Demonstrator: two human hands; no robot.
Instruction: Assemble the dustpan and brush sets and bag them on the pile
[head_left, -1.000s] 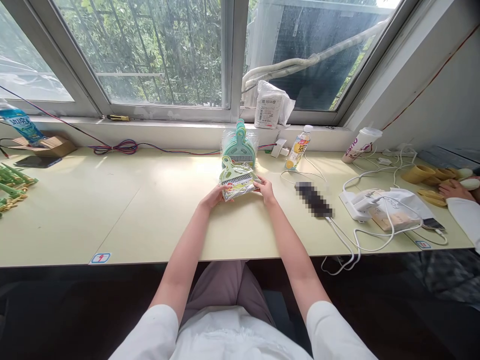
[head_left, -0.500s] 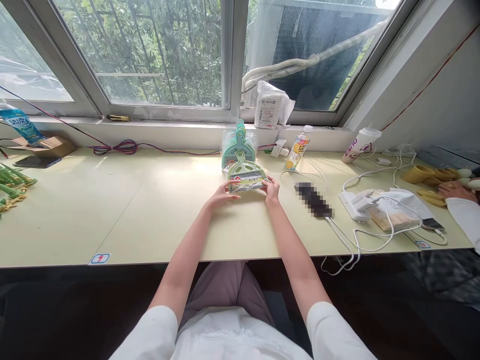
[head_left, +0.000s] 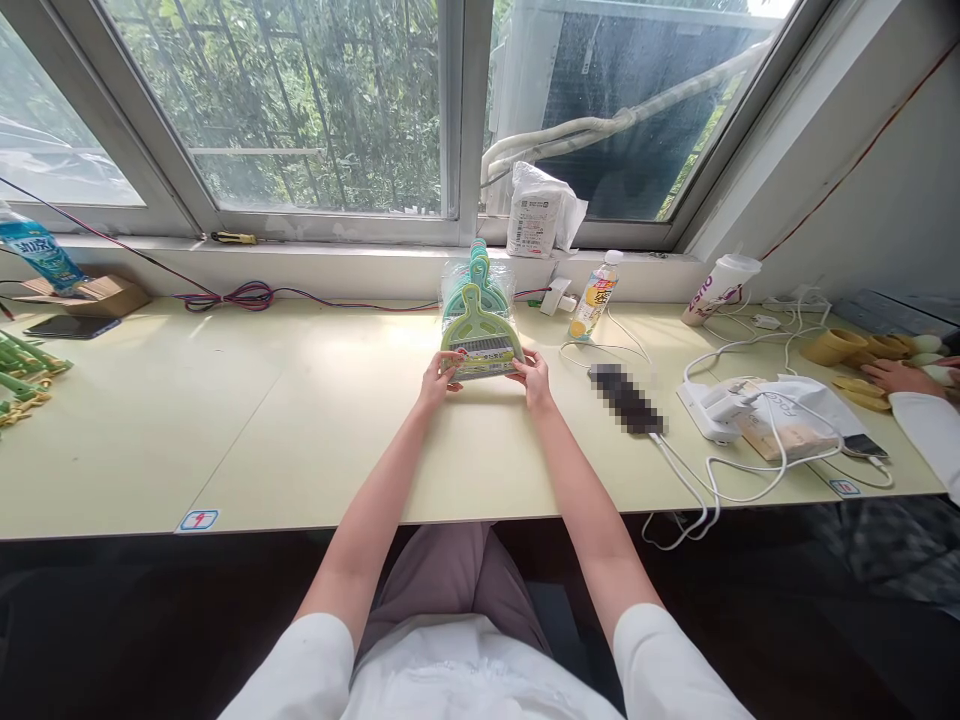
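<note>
A light green mini dustpan with a brush set in it stands tilted back on the table, its handle up and a printed label across its lower part. My left hand grips its lower left corner, fingers closed on the edge. At the opposite lower corner, my right hand pinches it between thumb and fingers. Right behind it leans a stack of teal-green dustpans in clear plastic wrap, partly hidden by the front one. I cannot tell whether the front one touches the stack.
Right of my hands are an orange drink bottle, a blurred dark object with a white cable, a power strip and a paper cup. A co-worker's hand is at far right. A cardboard box sits far left.
The light green dustpan has tipped more upright, its handle rising toward the stack. My hands have shifted slightly left with it, the left hand now closed on the corner.
</note>
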